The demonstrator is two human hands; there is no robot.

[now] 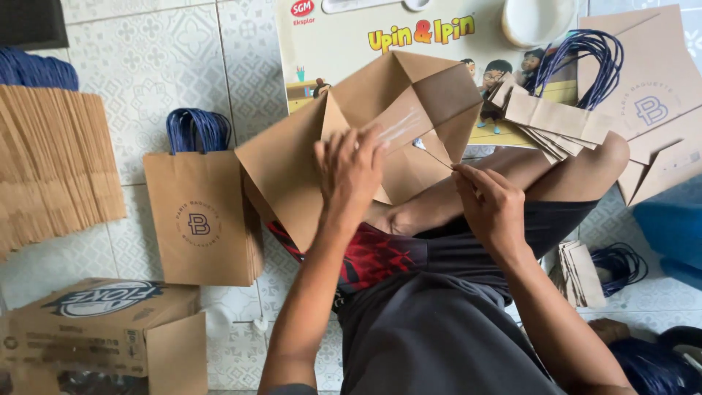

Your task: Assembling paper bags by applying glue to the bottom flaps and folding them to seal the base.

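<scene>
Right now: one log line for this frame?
left hand: pressing flat on brown paper bag | right hand: pinching bag flap edge | bag: unfolded over lap | finished bag stack: on floor

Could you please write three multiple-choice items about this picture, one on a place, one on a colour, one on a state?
1. Where does the stack of finished brown paper bags lie?
A. on the tiled floor, to the left of the person's lap
B. on top of the cardboard box
C. on the person's knee

2. What colour are the cord handles on that stack?
A. red
B. dark blue
C. white

3. In what state is the unfinished brown paper bag under the left hand?
A. rolled into a tube
B. torn in two pieces
C. bottom flaps folded open, pressed by the fingers

Answers: 1 A, the stack rests on tiles left of the lap. 2 B, the cords look dark blue. 3 C, the flaps spread open while the right hand pinches one edge.
</scene>
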